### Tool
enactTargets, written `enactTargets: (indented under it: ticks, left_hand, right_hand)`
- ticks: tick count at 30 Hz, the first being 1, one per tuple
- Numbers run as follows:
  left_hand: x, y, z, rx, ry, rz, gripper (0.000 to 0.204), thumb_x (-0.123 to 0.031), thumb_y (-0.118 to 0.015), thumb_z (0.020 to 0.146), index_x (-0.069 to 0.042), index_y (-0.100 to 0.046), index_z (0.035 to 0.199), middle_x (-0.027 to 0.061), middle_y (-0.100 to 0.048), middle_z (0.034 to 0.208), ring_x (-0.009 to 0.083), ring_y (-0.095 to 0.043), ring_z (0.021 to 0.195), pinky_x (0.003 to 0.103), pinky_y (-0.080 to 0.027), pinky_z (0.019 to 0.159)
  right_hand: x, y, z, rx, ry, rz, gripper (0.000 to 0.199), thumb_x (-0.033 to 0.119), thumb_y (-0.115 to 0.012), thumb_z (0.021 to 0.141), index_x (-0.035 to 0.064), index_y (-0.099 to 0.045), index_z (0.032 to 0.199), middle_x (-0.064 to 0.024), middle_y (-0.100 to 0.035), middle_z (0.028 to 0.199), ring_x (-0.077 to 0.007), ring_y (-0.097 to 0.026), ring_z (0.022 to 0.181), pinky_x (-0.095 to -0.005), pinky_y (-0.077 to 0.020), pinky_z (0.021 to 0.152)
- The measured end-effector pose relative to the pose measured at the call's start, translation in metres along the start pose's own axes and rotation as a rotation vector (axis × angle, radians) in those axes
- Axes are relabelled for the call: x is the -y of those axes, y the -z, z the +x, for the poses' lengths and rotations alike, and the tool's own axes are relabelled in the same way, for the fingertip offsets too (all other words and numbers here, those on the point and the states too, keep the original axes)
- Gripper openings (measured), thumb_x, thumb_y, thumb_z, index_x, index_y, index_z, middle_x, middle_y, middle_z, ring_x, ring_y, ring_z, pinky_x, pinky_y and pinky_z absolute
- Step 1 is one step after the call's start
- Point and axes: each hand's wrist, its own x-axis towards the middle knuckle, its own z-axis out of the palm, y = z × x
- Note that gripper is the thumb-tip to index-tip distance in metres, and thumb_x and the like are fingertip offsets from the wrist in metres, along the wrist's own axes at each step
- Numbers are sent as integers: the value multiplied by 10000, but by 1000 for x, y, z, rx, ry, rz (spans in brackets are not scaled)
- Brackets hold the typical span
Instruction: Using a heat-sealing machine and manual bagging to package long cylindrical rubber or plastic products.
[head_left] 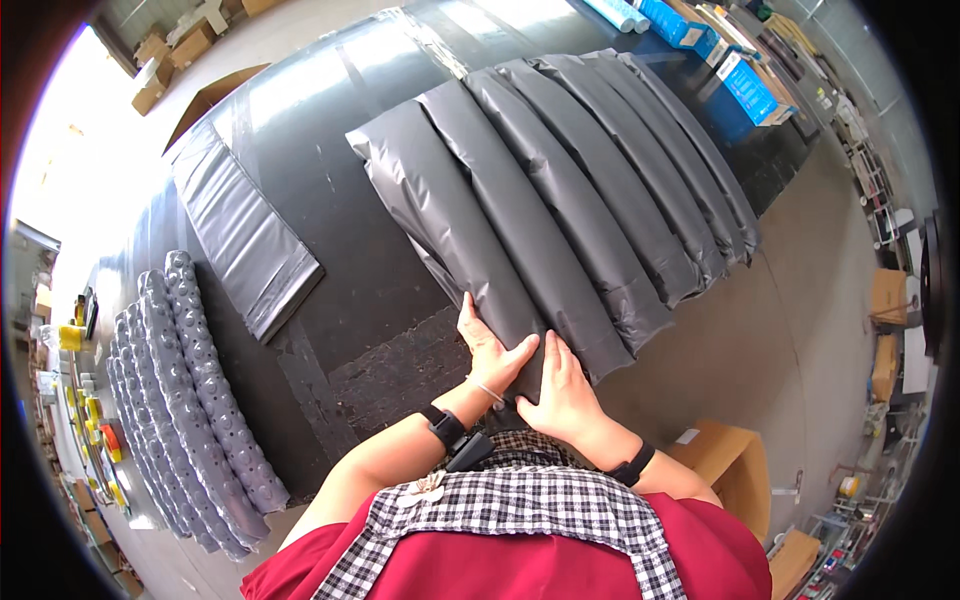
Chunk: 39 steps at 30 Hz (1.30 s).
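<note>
Head view: your left hand (490, 357) and right hand (565, 398), thumbs spread, rest on the near end of a smooth, long grey plastic roll (450, 215) atop a black surface (370, 250); pale floor (820, 260) shows right, bubbled grey plastic rolls (192, 400) lie left, blue cardboard boxes (752, 90) far right.

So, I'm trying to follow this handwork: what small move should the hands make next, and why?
Perhaps a gentle inward press to tighten the leftmost smooth roll: its left side shows loose folds, the left hand lies against that side, and the right hand is at its near end, by the gap to the next roll.
</note>
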Motion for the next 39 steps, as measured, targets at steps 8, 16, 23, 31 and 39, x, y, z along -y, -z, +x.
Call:
enactTargets:
  ticks: [8,16,23,31,39]
  left_hand:
    - [-13,92,-21,312,49,170,837,-226,-715,885,-110,-224,1553,169,-280,1487,305,-358,1359,418,-449,1043]
    - [-15,224,-33,201,81,373,572,-187,-725,826,-44,-519,1341,180,-563,1234,324,-535,1158,415,-454,987]
    - [-17,281,-30,402,-60,301,494,-125,-701,862,-69,-543,1327,138,-568,1232,258,-564,1149,371,-486,958]
    - [-41,467,-63,-97,-106,918,559,-197,-763,780,-62,-567,1286,199,-533,1314,376,-492,1226,464,-390,1058]
    - [-32,555,-103,-42,523,1183,1263,-378,-859,639,-98,-55,1571,328,-233,1477,495,-350,1300,494,-386,1082]
  right_hand:
    - [15,28,3,139,70,-198,946,346,-750,787,-63,-255,1482,-292,-337,1458,-437,-408,1307,-490,-395,1081]
    - [-5,1,-5,59,-56,36,1043,314,-788,760,-37,-154,1511,-283,-312,1491,-420,-369,1363,-504,-346,1120]
    - [30,-19,10,-33,-264,-223,1153,420,-881,621,-81,-268,1460,-288,-472,1407,-382,-475,1315,-494,-400,1080]
    - [81,-12,-2,14,-690,-604,963,522,-854,576,63,-505,1347,-156,-543,1345,-338,-461,1306,-511,-360,1049]
    - [124,-18,14,-111,-613,-734,839,428,-841,621,80,-544,1325,-138,-456,1346,-316,-399,1303,-496,-367,1046]
